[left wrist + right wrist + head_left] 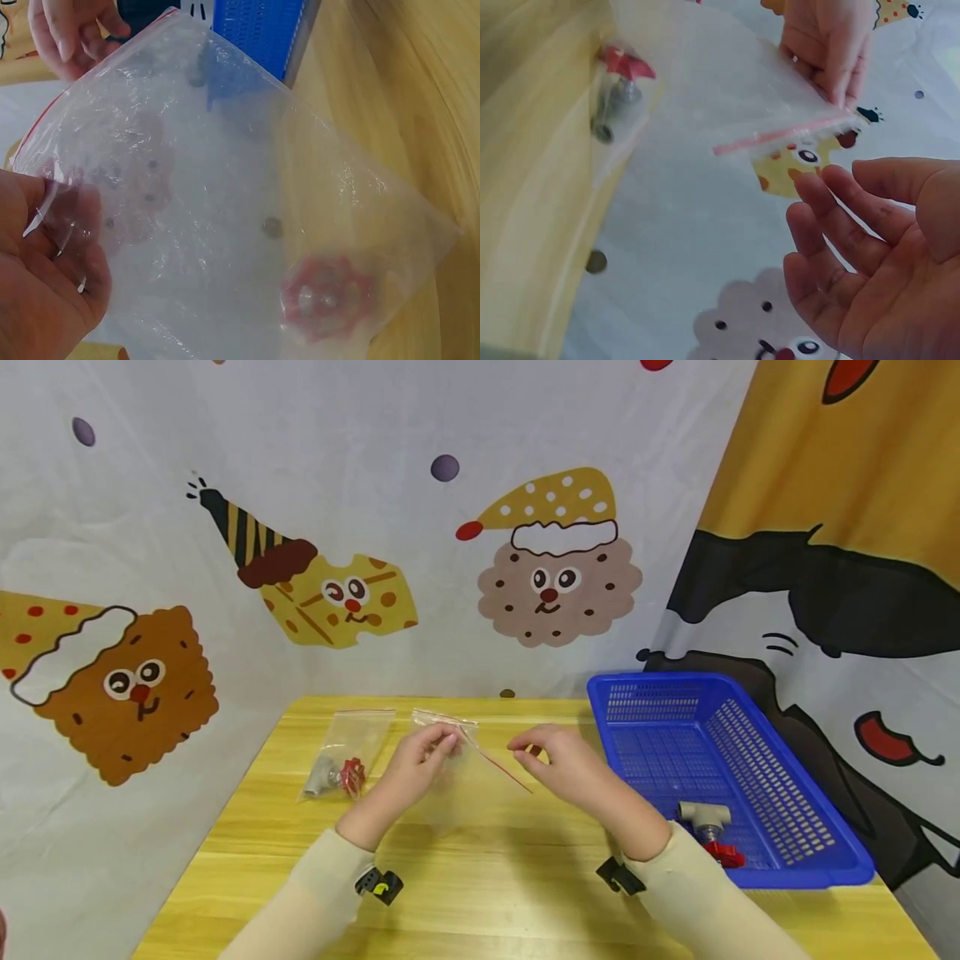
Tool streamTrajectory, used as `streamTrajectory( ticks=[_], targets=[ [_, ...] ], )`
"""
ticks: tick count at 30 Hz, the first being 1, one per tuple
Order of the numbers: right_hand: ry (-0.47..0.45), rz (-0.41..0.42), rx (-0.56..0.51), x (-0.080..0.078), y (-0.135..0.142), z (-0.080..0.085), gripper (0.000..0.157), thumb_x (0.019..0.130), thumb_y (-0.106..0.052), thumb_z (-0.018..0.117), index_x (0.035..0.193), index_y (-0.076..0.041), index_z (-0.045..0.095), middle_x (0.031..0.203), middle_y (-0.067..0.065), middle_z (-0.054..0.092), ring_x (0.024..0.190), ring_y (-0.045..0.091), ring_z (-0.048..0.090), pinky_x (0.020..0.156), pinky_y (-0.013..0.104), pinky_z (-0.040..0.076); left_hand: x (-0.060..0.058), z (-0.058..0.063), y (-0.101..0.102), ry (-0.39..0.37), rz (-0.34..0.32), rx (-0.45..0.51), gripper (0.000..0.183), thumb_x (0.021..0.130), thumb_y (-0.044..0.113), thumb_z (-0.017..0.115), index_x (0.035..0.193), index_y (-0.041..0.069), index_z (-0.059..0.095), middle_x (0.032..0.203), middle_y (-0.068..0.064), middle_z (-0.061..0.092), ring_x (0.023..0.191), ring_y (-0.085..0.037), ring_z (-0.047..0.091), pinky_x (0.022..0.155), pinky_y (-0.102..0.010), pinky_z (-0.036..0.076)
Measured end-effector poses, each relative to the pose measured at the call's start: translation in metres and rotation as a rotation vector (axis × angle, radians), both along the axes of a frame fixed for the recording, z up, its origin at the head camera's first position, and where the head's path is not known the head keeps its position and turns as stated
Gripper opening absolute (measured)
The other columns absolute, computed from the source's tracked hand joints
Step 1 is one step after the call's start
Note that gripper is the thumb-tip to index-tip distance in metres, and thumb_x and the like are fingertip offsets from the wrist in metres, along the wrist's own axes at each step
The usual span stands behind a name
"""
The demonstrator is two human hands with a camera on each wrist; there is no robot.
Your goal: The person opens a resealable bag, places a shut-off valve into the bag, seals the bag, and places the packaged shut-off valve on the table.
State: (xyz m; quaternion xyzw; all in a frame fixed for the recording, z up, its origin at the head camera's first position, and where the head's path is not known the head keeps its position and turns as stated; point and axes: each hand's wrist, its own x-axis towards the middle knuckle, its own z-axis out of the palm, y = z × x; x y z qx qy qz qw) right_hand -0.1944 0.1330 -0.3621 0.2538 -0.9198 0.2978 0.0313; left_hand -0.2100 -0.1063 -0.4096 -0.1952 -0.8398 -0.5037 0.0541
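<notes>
My left hand [420, 764] pinches a clear zip bag [202, 187] near its red-striped zip edge. Thin and see-through, the bag hangs over the table with its red strip [780, 135] slanting toward my right hand. That right hand [562, 762] hovers beside the strip, its fingers [840, 225] loosely bent and holding nothing. To the left on the table lies a second clear zip bag [358, 731], containing a grey pipe valve with a red handwheel [352, 775]. In the left wrist view this handwheel [328, 298] shows through the held bag.
A blue plastic basket [660, 678] stands at the right of the wooden table [480, 902]. In its near end lies another valve [705, 817] with a red handwheel. Behind the table hangs a cartoon-printed cloth [360, 485].
</notes>
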Motion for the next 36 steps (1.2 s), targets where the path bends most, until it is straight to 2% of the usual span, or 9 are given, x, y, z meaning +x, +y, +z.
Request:
streamTrajectory(
  ticks=[4, 13, 16, 19, 21, 24, 26, 31, 36],
  targets=[
    [-0.022, -0.001, -0.028, -0.004, -0.011, -0.008, 0.013, 0.092, -0.021, 0.064, 0.100, -0.016, 0.072, 0.094, -0.004, 0.070, 0.082, 0.009, 0.060, 0.065, 0.025, 0.049, 0.001, -0.002, 0.002, 0.002, -0.012, 0.017, 0.019, 0.099, 0.021, 0.048, 0.100, 0.014, 0.066, 0.093, -0.002, 0.067, 0.087, -0.013, 0.062, 0.078, -0.029, 0.053],
    [-0.048, 0.001, -0.090, -0.006, -0.018, -0.015, 0.005, 0.088, -0.021, 0.068, 0.088, -0.018, 0.072, 0.079, -0.008, 0.065, 0.072, 0.005, 0.056, 0.059, 0.021, 0.045, 0.000, -0.004, 0.007, 0.015, -0.014, 0.019, 0.020, 0.099, 0.023, 0.049, 0.104, 0.014, 0.066, 0.100, -0.002, 0.067, 0.090, -0.013, 0.062, 0.080, -0.031, 0.053],
    [-0.049, 0.005, -0.102, -0.007, -0.019, -0.016, 0.004, 0.087, -0.018, 0.068, 0.084, -0.018, 0.071, 0.077, -0.008, 0.064, 0.072, 0.005, 0.056, 0.058, 0.021, 0.045, 0.000, -0.006, 0.007, 0.118, 0.051, -0.002, 0.018, 0.096, 0.022, 0.057, 0.111, 0.014, 0.061, 0.105, -0.005, 0.061, 0.096, -0.016, 0.058, 0.083, -0.035, 0.050],
    [-0.055, 0.001, -0.123, -0.009, -0.021, -0.018, 0.006, 0.085, -0.014, 0.068, 0.081, -0.018, 0.068, 0.075, -0.009, 0.062, 0.070, 0.005, 0.056, 0.058, 0.021, 0.045, 0.003, -0.005, 0.011, 0.176, 0.155, 0.013, 0.020, 0.090, 0.023, 0.066, 0.105, 0.013, 0.057, 0.096, -0.005, 0.053, 0.088, -0.018, 0.051, 0.075, -0.034, 0.045],
    [-0.061, -0.003, -0.133, -0.010, -0.022, -0.020, 0.006, 0.084, -0.013, 0.069, 0.081, -0.018, 0.067, 0.075, -0.009, 0.062, 0.070, 0.005, 0.055, 0.058, 0.021, 0.046, 0.007, -0.005, 0.016, 0.141, 0.181, 0.028, 0.019, 0.088, 0.029, 0.069, 0.091, 0.014, 0.057, 0.083, -0.004, 0.051, 0.075, -0.016, 0.048, 0.065, -0.030, 0.043],
    [-0.067, 0.002, -0.144, -0.010, -0.024, -0.022, 0.005, 0.084, -0.013, 0.070, 0.082, -0.016, 0.067, 0.076, -0.009, 0.061, 0.071, 0.006, 0.055, 0.058, 0.021, 0.047, 0.012, -0.003, 0.022, -0.003, 0.135, 0.025, 0.029, 0.088, 0.044, 0.063, 0.078, 0.018, 0.059, 0.067, 0.001, 0.052, 0.059, -0.014, 0.046, 0.054, -0.025, 0.040],
    [-0.069, 0.011, -0.146, -0.010, -0.026, -0.024, 0.004, 0.084, -0.013, 0.070, 0.083, -0.015, 0.066, 0.077, -0.008, 0.061, 0.071, 0.006, 0.055, 0.059, 0.021, 0.048, 0.012, -0.002, 0.024, -0.077, 0.100, 0.008, 0.032, 0.090, 0.049, 0.059, 0.076, 0.021, 0.063, 0.064, 0.002, 0.055, 0.056, -0.012, 0.049, 0.051, -0.025, 0.043],
    [-0.082, 0.013, -0.156, -0.011, -0.028, -0.027, 0.005, 0.086, -0.014, 0.069, 0.083, -0.017, 0.066, 0.077, -0.008, 0.061, 0.071, 0.006, 0.055, 0.062, 0.022, 0.048, 0.013, 0.000, 0.025, -0.149, 0.052, 0.010, 0.025, 0.095, 0.038, 0.056, 0.086, 0.017, 0.066, 0.073, -0.005, 0.061, 0.061, -0.014, 0.057, 0.055, -0.028, 0.050],
    [-0.123, -0.006, -0.183, -0.012, -0.028, -0.029, 0.005, 0.089, -0.020, 0.067, 0.086, -0.017, 0.066, 0.075, -0.008, 0.061, 0.070, 0.006, 0.054, 0.062, 0.023, 0.047, 0.013, 0.003, 0.023, -0.175, 0.013, 0.001, 0.018, 0.096, 0.028, 0.056, 0.091, 0.014, 0.065, 0.079, -0.006, 0.062, 0.063, -0.015, 0.058, 0.056, -0.028, 0.051]
  ],
)
